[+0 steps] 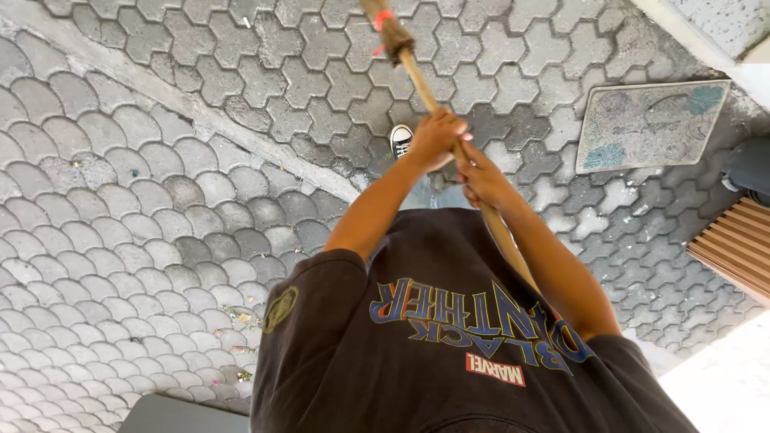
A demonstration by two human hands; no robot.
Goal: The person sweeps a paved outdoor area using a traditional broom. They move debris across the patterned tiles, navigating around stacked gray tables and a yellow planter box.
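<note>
looking straight down from my head camera, i am holding a wooden broom handle (449, 136) in both hands, out in front of my dark printed t-shirt (449, 337). my left hand (437, 136) is clenching the handle higher up, nearer the brush end, and my right hand (484, 180) is clenching it just below, so the two hands are nearly touching. the handle is slanting away from my chest toward the top of the view, where the bound brush head (391, 32) is reaching the ground, tied with a small pink band. one black and white shoe (400, 140) is showing just beside my left hand.

i judge that the brush could be snagging in the gaps of the grey paving stones (144, 200), jarring the handle in my grip. small bits of litter (241, 317) are lying well apart from the brush, easy to miss.

there are no packages or signs. a rectangular pale doormat (650, 124) with faded blue-green leaf shapes is lying at the upper right. the shirt's chest print is blue and orange lettering with a small red rectangle.
</note>
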